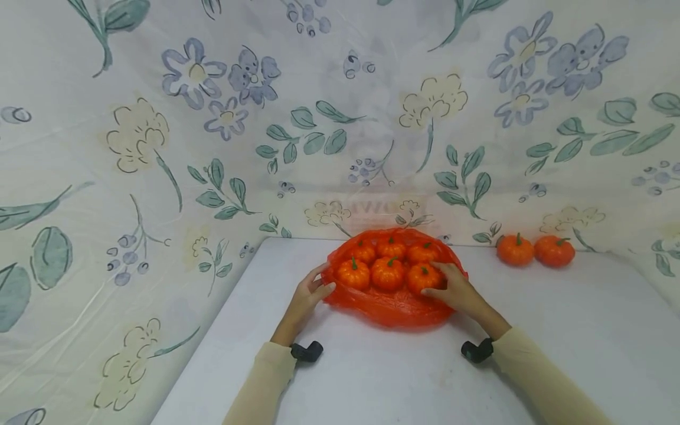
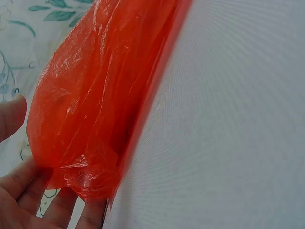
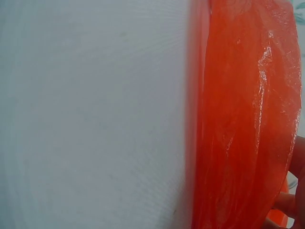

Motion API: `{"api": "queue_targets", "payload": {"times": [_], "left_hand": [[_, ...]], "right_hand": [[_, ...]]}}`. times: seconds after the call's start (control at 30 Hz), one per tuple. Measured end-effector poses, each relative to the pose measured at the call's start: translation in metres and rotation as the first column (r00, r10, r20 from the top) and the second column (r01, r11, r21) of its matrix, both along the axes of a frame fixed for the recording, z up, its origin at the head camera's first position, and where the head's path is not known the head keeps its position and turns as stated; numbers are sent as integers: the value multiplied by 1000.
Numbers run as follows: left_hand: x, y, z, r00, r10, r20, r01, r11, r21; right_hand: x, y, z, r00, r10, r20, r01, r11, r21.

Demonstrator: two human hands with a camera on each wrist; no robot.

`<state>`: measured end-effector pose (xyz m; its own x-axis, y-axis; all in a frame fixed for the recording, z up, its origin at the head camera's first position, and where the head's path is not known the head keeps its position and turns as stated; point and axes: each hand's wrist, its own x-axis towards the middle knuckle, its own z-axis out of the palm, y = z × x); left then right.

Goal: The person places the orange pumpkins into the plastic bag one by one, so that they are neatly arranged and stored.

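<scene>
In the head view a red plastic bag (image 1: 393,310) lies spread open on the table, several small orange pumpkins (image 1: 388,273) with green stems in it in two rows. My right hand (image 1: 458,289) reaches over the bag's right rim and grips the front right pumpkin (image 1: 422,278), thumb at its lower left and fingers over its top. At the opposite side, my left hand (image 1: 308,295) rests against the bag's left edge. The left wrist view has its fingers (image 2: 62,207) extended along the crumpled bag (image 2: 95,95), the thumb apart from it.
Two more pumpkins (image 1: 515,250) sit side by side at the white table's (image 1: 393,378) back right. Floral cloth (image 1: 340,118) rises behind the table and along its left side. A dark device (image 1: 307,352) is strapped at each wrist.
</scene>
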<state>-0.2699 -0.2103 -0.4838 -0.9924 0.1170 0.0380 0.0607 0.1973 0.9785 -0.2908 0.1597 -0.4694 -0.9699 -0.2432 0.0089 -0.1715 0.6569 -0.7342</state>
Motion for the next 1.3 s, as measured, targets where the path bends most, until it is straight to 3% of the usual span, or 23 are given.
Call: {"api": "queue_targets", "payload": {"times": [0.53,0.87,1.3], "left_hand": [[0,0,0,1000,2,-7,-2,1000,-16],[1,3,1,1000,-9,8,9,1000,2],[0,2,1,1000,8,4,-8,1000,-26]], "right_hand": [[0,-3,2,1000,2,2,-2,999,40],[4,3,8,1000,14,-5,-14,1000,16],[15,25,36,995,24,-96,-27,999,-29]]}}
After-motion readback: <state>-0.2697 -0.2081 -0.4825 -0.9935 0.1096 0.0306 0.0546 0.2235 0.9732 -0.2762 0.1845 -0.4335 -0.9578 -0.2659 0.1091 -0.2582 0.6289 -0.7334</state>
